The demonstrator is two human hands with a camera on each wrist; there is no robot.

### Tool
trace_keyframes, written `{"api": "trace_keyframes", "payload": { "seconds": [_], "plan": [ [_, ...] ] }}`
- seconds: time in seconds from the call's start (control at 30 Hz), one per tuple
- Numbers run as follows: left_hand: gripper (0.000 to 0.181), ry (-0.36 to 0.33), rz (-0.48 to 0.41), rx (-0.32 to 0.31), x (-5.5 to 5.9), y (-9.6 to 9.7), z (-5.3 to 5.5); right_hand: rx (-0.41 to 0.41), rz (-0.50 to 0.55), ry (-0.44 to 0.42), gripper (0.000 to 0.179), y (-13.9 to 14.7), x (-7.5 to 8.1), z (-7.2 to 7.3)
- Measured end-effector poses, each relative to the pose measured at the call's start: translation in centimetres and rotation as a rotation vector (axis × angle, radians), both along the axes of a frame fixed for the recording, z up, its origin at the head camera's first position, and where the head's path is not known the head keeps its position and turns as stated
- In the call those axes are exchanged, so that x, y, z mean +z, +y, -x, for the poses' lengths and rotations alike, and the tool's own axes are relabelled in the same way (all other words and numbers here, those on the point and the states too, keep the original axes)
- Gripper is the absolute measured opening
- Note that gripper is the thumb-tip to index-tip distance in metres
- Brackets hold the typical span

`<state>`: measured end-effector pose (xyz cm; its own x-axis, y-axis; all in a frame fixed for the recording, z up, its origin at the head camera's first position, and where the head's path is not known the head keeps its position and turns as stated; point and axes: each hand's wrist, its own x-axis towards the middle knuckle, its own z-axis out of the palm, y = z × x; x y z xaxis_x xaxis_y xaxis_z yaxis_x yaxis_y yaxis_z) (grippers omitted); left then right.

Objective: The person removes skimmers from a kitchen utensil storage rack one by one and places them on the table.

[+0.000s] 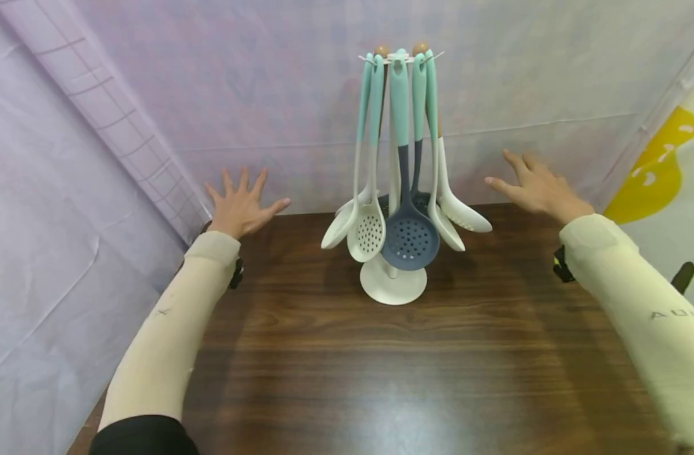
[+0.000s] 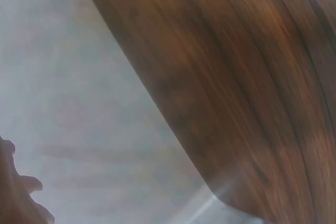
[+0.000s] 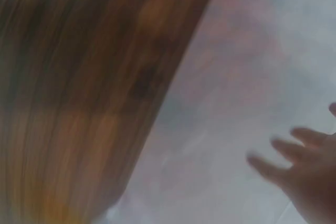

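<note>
A white utensil stand [image 1: 394,287] on a round base carries several hanging kitchen utensils with mint-green handles. At its front hangs a dark grey skimmer [image 1: 411,243], and beside that a white slotted spoon [image 1: 366,234]. A white ladle [image 1: 465,215] points out to the right. To the left of the stand, my left hand [image 1: 239,205] is held with fingers spread, holding nothing. My right hand [image 1: 543,188], slightly blurred, is on the other side with its fingers extended and nothing in them. Both hands are apart from the utensils.
The stand is on a dark wooden table [image 1: 347,354], near its back edge. Behind hangs a pale cloth [image 1: 267,82]; another white cloth [image 1: 51,221] covers the left side. Yellow patterned material [image 1: 651,189] shows at the right.
</note>
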<state>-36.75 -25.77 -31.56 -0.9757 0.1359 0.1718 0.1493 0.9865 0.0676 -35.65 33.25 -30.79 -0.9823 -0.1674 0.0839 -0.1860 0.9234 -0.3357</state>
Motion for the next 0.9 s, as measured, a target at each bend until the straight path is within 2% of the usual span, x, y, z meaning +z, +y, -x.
{"api": "trace_keyframes", "payload": {
  "seconds": [0.13, 0.27, 0.37, 0.5, 0.57, 0.67, 0.9],
  "plan": [
    [0.106, -0.002, -0.064, -0.030, 0.0, 0.9, -0.3, 0.094, 0.269, -0.002, 0.079, -2.2, 0.6, -0.8],
    [0.103, 0.014, -0.182, -0.097, -0.1, 2.9, -0.8, 0.221, 0.492, -0.066, 0.065, -4.6, 0.9, -2.3],
    [0.098, 0.022, -0.318, -0.193, -0.5, 5.0, -1.6, 0.344, 0.594, -0.086, 0.058, -6.0, 0.4, -3.4],
    [0.095, -0.023, -0.542, -0.351, -1.2, 7.9, -3.1, 0.453, 0.730, -0.062, 0.053, -7.0, -1.2, -4.4],
    [0.093, -0.047, -0.642, -0.417, -1.7, 9.1, -3.7, 0.470, 0.789, -0.047, 0.052, -7.2, -2.2, -4.6],
    [0.086, -0.061, -0.756, -0.476, -2.4, 10.4, -4.5, 0.454, 0.831, -0.031, 0.050, -7.4, -3.5, -4.7],
    [0.078, -0.051, -0.882, -0.498, -4.1, 12.0, -5.5, 0.393, 0.878, -0.020, 0.047, -7.4, -5.2, -5.0]
  ]
}}
